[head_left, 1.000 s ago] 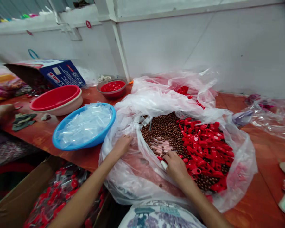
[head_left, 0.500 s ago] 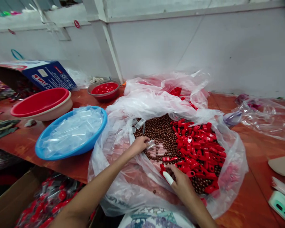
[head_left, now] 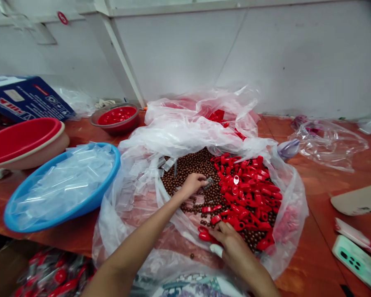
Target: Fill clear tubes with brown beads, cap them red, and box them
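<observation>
My left hand (head_left: 194,184) is closed on a small clear plastic piece (head_left: 208,183), over brown beads (head_left: 188,167) spread inside a large white plastic bag (head_left: 170,136). Lower down, my right hand (head_left: 230,241), with a white cover on one finger, is at the near edge of the heap of red plastic pieces (head_left: 247,185). Its fingertips touch a red piece (head_left: 205,233); they look closed around it. More clear pieces (head_left: 168,164) lie at the left of the beads.
At left are a blue basin (head_left: 111,183) of clear sachets, a red basin (head_left: 24,138) and a blue box (head_left: 27,99). A bowl (head_left: 132,123) with red pieces stands behind. A phone (head_left: 358,262) lies at right, and a carton of red items (head_left: 58,274) sits below left.
The view has shifted, so most things appear further left. My left hand has moved deeper over the beads with the clear piece. My right hand has changed its finger pose at the red pieces.
</observation>
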`<action>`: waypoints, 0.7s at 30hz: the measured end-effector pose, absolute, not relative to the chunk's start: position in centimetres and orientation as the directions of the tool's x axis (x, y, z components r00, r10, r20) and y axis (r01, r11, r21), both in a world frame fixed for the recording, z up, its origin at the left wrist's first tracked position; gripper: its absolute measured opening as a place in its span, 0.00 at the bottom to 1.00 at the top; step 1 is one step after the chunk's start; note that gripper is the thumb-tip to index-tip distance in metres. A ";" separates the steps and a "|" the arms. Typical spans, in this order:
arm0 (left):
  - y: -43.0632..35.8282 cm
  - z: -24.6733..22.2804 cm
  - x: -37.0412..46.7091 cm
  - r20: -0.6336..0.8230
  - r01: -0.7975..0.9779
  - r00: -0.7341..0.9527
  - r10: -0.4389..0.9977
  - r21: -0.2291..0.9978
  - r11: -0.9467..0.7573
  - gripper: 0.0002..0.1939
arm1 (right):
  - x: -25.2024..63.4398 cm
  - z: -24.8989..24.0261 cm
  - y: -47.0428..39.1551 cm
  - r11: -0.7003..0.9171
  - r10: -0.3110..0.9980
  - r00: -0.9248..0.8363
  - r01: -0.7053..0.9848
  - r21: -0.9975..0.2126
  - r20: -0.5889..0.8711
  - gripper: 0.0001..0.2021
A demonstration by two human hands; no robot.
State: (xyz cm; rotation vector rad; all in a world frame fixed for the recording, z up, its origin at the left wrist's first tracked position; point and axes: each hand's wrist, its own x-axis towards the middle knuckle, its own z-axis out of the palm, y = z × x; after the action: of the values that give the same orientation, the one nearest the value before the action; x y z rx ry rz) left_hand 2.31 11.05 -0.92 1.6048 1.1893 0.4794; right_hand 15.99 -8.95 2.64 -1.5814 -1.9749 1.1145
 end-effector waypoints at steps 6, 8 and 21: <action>9.8 -1.0 2.7 -0.221 0.272 0.426 0.878 0.956 0.109 0.13 | 16.6 2.5 -9.0 0.003 0.968 -0.216 0.516 -0.857 -0.127 0.13; 9.1 -0.6 2.2 -0.243 0.220 0.426 0.871 0.962 0.160 0.15 | 17.0 2.1 -8.9 -0.086 0.989 -0.078 0.383 -0.920 -0.125 0.12; 1.5 3.3 -1.2 -0.418 -0.057 0.481 0.771 0.862 0.503 0.21 | 17.9 3.1 -5.8 -0.253 0.927 0.258 -0.105 -0.962 -0.272 0.23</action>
State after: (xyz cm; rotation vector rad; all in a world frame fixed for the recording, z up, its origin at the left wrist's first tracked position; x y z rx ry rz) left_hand -1.24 1.52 3.35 0.9077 0.9363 0.5995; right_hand 17.86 -5.85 3.11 -1.4648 -0.8143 1.2209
